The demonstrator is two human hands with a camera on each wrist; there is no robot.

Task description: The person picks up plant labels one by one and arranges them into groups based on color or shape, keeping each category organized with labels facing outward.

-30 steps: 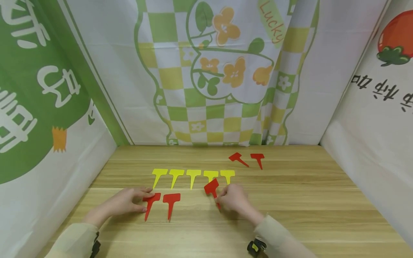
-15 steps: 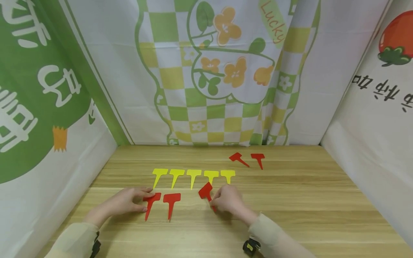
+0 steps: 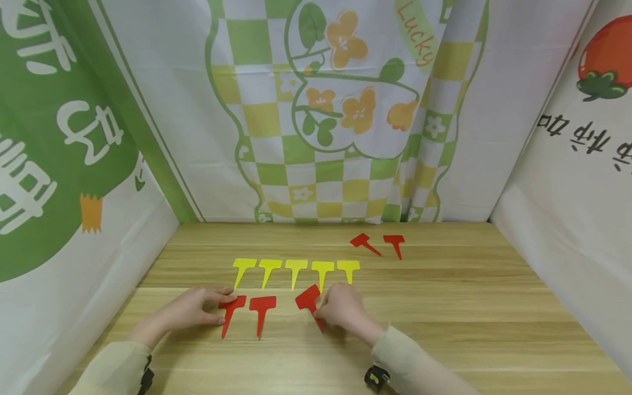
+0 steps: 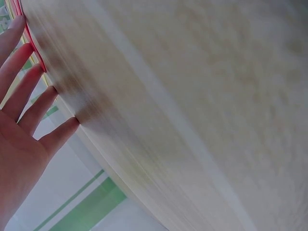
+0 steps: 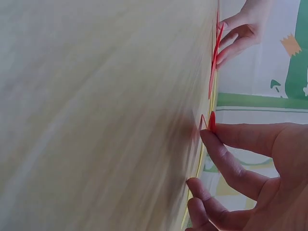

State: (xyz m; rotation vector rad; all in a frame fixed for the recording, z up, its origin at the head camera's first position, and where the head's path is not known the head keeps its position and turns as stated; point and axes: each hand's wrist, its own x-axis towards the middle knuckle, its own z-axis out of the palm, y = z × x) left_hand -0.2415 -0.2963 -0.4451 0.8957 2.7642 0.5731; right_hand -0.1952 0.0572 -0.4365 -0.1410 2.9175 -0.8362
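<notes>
My right hand [image 3: 342, 307] pinches the stem of a red T-shaped plant label [image 3: 308, 298] between thumb and fingertips, its head tilted to the left. In the right wrist view that hand [image 5: 260, 168] has its other fingertips down at the tabletop. With spread, fairly straight fingers, my left hand [image 3: 199, 307] rests on the leftmost red plant label [image 3: 232, 310], covering its left corner. A second red plant label [image 3: 263, 312] lies between the hands, stem toward me. The left wrist view shows that hand's fingers [image 4: 36, 108] touching the table edge-on.
Several yellow plant labels [image 3: 296, 269] form a row behind the red ones. Farther back on the right lie two more red labels, one slanted [image 3: 364, 242] and one upright [image 3: 395, 242]. A wooden table [image 3: 444, 307] bears everything, with printed cloth [image 3: 336, 181] hanging behind.
My right hand has moved left and slightly nearer with the red plant label, uncovering more of the yellow row. The left hand has stayed in place.
</notes>
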